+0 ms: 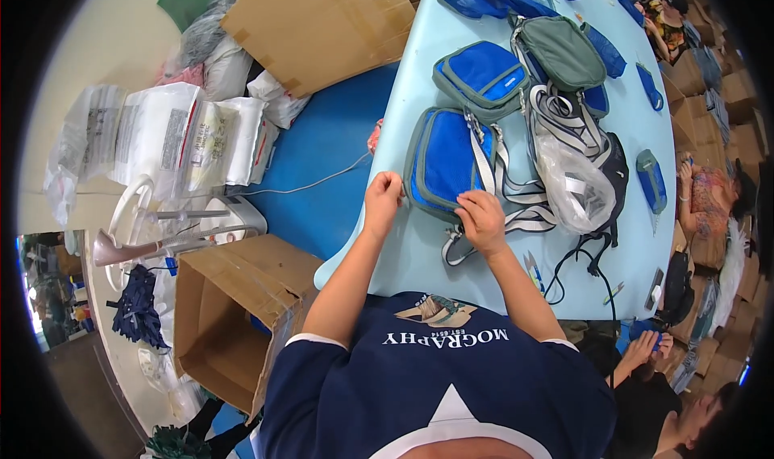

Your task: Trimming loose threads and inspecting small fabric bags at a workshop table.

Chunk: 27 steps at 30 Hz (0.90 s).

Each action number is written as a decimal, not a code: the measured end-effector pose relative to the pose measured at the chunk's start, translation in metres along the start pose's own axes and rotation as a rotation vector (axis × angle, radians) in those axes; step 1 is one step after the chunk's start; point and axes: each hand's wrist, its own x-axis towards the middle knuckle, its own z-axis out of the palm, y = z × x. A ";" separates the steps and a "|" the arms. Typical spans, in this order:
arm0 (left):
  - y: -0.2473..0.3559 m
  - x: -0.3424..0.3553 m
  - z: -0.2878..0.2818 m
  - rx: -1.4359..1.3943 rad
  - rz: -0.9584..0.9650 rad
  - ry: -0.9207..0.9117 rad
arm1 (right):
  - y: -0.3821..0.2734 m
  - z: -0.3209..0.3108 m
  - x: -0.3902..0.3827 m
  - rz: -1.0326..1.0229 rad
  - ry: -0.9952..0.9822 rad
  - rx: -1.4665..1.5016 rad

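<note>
A blue shoulder bag point(448, 159) with grey-green trim lies on the light blue table right in front of me. Just off its left edge is my left hand point(384, 201), fingers pinched together; whatever is between them is too small to make out. My right hand point(484, 224) is at the bag's near right corner, thumb and fingertips closed against it, and I cannot tell what they grip. A grey-and-white strap point(482, 154) runs over the bag's right side.
Behind lie another blue bag point(482, 76), a grey-green bag point(563, 52) and a clear plastic bag point(574, 186) among straps. Snips point(533, 270) and a black cord point(606, 282) lie right of me. An open cardboard box point(234, 318) stands left. Other people work along the right side.
</note>
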 end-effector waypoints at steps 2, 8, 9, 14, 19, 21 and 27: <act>-0.004 -0.025 -0.004 0.698 0.556 0.066 | -0.006 -0.014 -0.011 0.000 -0.034 -0.005; -0.014 -0.076 -0.010 0.916 0.961 -0.251 | -0.014 -0.026 -0.052 0.025 -0.088 0.016; -0.026 -0.077 -0.013 0.840 0.829 -0.219 | -0.015 -0.027 -0.060 0.063 -0.106 0.052; -0.040 -0.074 -0.020 0.842 0.541 -0.193 | -0.015 -0.045 -0.098 0.200 0.076 -0.008; -0.050 -0.065 -0.026 0.641 0.365 -0.202 | 0.021 -0.078 -0.170 0.727 -0.102 -0.814; -0.059 -0.061 -0.029 0.392 0.291 -0.197 | 0.030 -0.087 -0.183 0.794 -0.169 -0.773; -0.055 -0.070 -0.031 0.129 0.051 -0.008 | 0.028 -0.114 -0.175 0.962 -0.327 -0.539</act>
